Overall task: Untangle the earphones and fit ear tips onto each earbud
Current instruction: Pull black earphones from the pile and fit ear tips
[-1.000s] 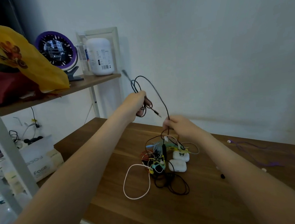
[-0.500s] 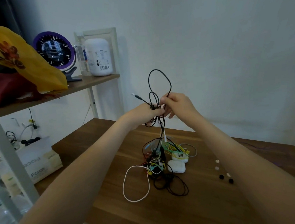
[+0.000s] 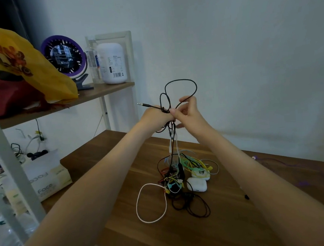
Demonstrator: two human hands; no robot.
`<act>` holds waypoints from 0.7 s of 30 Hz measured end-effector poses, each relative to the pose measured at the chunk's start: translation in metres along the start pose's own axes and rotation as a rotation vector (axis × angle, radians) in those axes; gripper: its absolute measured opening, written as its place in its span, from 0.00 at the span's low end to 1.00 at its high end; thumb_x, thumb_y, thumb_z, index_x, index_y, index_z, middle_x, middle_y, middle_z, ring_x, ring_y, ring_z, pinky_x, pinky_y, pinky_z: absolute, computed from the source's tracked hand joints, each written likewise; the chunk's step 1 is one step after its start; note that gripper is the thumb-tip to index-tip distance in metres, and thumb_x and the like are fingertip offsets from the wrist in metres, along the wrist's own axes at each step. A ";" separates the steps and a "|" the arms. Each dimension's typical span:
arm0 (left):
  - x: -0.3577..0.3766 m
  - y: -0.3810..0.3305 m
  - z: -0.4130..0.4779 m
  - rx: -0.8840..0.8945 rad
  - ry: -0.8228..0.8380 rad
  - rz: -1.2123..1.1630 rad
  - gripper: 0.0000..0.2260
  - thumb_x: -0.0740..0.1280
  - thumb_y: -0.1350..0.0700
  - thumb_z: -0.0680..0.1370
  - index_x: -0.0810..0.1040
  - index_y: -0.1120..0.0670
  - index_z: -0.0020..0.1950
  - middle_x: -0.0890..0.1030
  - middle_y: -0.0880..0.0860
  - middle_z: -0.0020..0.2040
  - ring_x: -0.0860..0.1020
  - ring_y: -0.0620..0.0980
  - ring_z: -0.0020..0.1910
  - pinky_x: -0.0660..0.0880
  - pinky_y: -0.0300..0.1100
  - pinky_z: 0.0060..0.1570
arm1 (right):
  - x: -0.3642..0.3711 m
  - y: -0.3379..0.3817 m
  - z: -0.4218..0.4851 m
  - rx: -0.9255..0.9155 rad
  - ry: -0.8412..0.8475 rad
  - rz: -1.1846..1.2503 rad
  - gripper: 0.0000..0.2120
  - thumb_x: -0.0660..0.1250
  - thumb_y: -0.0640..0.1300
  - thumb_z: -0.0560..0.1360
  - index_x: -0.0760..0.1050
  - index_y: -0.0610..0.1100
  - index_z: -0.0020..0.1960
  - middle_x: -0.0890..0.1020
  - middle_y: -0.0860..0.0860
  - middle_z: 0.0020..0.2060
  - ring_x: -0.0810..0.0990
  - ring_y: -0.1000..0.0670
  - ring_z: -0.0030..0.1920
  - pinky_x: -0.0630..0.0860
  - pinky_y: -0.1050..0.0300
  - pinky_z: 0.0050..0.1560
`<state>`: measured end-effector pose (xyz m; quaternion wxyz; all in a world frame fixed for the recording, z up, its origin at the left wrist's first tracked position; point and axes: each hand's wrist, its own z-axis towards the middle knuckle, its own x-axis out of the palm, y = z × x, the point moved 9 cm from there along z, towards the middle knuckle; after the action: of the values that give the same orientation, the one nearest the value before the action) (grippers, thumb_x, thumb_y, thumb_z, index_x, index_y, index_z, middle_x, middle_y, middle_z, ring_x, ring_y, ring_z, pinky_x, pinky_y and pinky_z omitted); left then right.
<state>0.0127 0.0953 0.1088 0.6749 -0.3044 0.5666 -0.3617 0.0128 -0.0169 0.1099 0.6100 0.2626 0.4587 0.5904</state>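
Observation:
Both hands are raised above the wooden table [image 3: 214,233], close together. My left hand [image 3: 155,118] grips a bunch of black earphone cable [image 3: 181,81], whose loops stand up above the fingers; its jack plug [image 3: 143,104] sticks out to the left. My right hand [image 3: 187,113] pinches the same black cable at the knot beside the left hand. Strands hang down from the hands into a tangled pile of coloured earphones [image 3: 176,178] on the table. A small black ear tip [image 3: 246,196] lies to the right, beside my right forearm.
Two white earbud cases [image 3: 197,185] lie by the pile, and a white cable loop [image 3: 151,202] spreads at its left. Purple earphones [image 3: 288,164] lie at the far right. A shelf [image 3: 68,103] at the left carries a fan, bottle and yellow bag. A tissue pack [image 3: 45,182] sits below.
My right hand rose from near the pile up to my left hand and took the black cable at the knot. The loops now stand higher above both hands.

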 end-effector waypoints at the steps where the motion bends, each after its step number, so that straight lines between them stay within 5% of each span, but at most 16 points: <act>1: -0.004 0.004 0.000 -0.022 -0.020 -0.005 0.09 0.68 0.52 0.75 0.73 0.58 0.45 0.69 0.52 0.35 0.66 0.48 0.32 0.64 0.40 0.32 | 0.003 -0.006 -0.001 0.041 0.033 0.015 0.17 0.63 0.46 0.79 0.59 0.45 0.62 0.72 0.49 0.47 0.77 0.53 0.47 0.80 0.55 0.44; 5: -0.016 0.008 -0.007 -0.027 -0.027 -0.096 0.10 0.70 0.50 0.75 0.76 0.57 0.43 0.72 0.51 0.37 0.68 0.46 0.33 0.66 0.35 0.31 | 0.022 -0.020 -0.007 0.139 0.280 0.023 0.15 0.64 0.44 0.79 0.66 0.45 0.63 0.78 0.47 0.47 0.81 0.47 0.44 0.80 0.52 0.46; 13: -0.035 0.020 -0.014 -0.078 -0.103 -0.097 0.10 0.69 0.51 0.76 0.80 0.58 0.48 0.73 0.52 0.42 0.69 0.45 0.37 0.68 0.37 0.35 | 0.028 -0.023 -0.007 0.075 0.371 -0.064 0.12 0.61 0.31 0.77 0.75 0.43 0.56 0.79 0.48 0.48 0.79 0.54 0.42 0.78 0.60 0.46; 16: -0.042 0.026 -0.016 -0.106 -0.128 -0.130 0.09 0.68 0.52 0.76 0.81 0.57 0.43 0.75 0.53 0.44 0.67 0.47 0.35 0.67 0.38 0.33 | 0.020 -0.034 -0.008 0.084 0.337 -0.301 0.14 0.60 0.32 0.77 0.79 0.47 0.46 0.79 0.52 0.42 0.78 0.53 0.42 0.74 0.58 0.48; 21: -0.053 0.033 -0.016 -0.127 -0.164 -0.246 0.10 0.68 0.53 0.75 0.79 0.55 0.36 0.77 0.51 0.42 0.67 0.47 0.34 0.66 0.39 0.29 | 0.015 -0.070 -0.012 0.199 0.410 -0.636 0.17 0.56 0.30 0.76 0.80 0.46 0.47 0.77 0.51 0.52 0.74 0.51 0.56 0.68 0.59 0.53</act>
<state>-0.0035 0.1578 0.1081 0.6489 -0.4422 0.4896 -0.3790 0.0343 -0.0162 0.0408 0.6297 0.0416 0.6845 0.3650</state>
